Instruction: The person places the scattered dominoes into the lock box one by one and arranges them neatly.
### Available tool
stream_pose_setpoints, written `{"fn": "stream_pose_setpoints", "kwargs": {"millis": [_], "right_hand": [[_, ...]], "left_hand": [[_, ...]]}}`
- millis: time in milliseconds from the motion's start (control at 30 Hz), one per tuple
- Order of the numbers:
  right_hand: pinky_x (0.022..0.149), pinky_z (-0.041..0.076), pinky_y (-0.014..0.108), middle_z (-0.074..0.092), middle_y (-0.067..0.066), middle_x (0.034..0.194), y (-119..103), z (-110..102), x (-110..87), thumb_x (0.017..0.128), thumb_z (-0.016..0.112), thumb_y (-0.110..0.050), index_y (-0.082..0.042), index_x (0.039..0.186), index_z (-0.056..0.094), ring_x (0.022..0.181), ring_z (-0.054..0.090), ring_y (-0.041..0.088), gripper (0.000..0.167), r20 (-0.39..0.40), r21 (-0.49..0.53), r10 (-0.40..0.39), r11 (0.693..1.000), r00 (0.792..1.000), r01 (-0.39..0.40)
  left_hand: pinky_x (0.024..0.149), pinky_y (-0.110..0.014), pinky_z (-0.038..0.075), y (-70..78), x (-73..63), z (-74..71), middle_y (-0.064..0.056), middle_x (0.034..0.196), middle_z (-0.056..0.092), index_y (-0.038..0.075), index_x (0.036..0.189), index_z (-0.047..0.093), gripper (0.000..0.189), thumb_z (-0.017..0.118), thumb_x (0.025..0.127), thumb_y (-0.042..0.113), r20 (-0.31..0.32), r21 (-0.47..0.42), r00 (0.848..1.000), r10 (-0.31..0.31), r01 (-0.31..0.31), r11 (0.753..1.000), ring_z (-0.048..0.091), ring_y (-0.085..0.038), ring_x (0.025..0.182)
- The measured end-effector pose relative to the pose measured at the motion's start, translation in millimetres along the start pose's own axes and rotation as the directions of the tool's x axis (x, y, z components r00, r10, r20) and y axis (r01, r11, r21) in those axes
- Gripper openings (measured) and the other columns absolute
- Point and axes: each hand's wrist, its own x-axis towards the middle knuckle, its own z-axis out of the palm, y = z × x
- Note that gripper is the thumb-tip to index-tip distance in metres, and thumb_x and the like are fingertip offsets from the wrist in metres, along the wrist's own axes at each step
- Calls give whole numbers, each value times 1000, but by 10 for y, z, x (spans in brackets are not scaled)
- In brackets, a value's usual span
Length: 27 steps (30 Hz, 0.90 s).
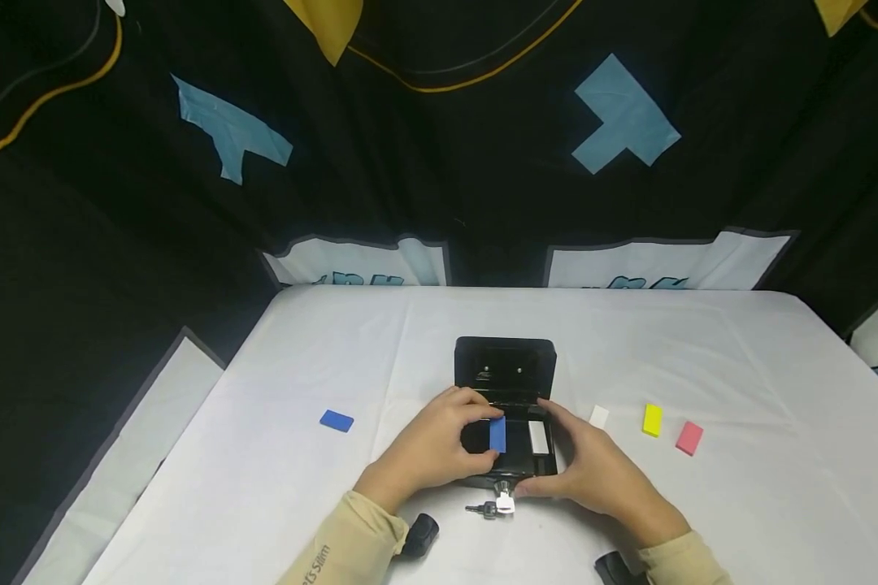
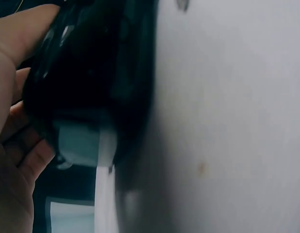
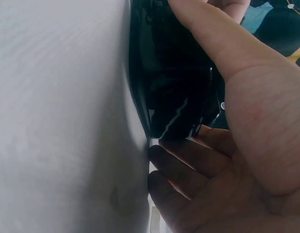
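Observation:
A small black metal box stands on the table with its lid raised at the back. Over its inside, my left hand pinches a blue block between thumb and fingertips. A white block lies in the right part of the box. My right hand holds the box's right side, thumb at the front and fingers toward the back. From the front lock hangs a small bunch of keys. In the left wrist view the box's dark wall hides the blue block.
Another blue block lies on the white-covered table to the left. On the right side lie a white block, a yellow block and a pink block. A dark curtain hangs behind the table.

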Motion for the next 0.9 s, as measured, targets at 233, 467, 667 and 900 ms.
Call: {"fn": "stream_pose_setpoints", "kwargs": {"millis": [233,467,667,900], "right_hand": [[103,43,57,55,18,142,-13,-4,-11,55,93,-60,-7,150,44,128,53,35,120,0,-4,-9,1000,1000,9],[103,42,59,52,21,144,-2,-16,-19,56,92,-62,-5,150,44,131,50,39,120,0,-19,-24,1000,1000,24],[104,42,57,52,19,144,24,-15,-6,56,93,-60,-5,150,44,131,51,37,119,-2,0,-29,1000,1000,29],[104,42,57,52,20,145,29,0,-1,56,93,-60,-6,150,44,131,50,37,119,-1,-1,-21,1000,1000,21]], "left_hand": [[91,-26,49,44,73,96,7,116,63,11,123,73,47,80,80,29,44,13,999,-2,1,1000,59,-8,102],[84,-25,52,96,165,186,7,115,66,13,121,75,46,82,81,35,81,103,996,-40,31,994,62,-7,98],[89,-30,52,151,221,213,6,117,67,13,122,74,47,83,81,35,88,136,993,-77,65,989,64,-12,104],[90,-32,52,163,223,257,5,117,68,14,121,75,42,81,84,32,72,157,993,-89,77,985,65,-13,105]]}}
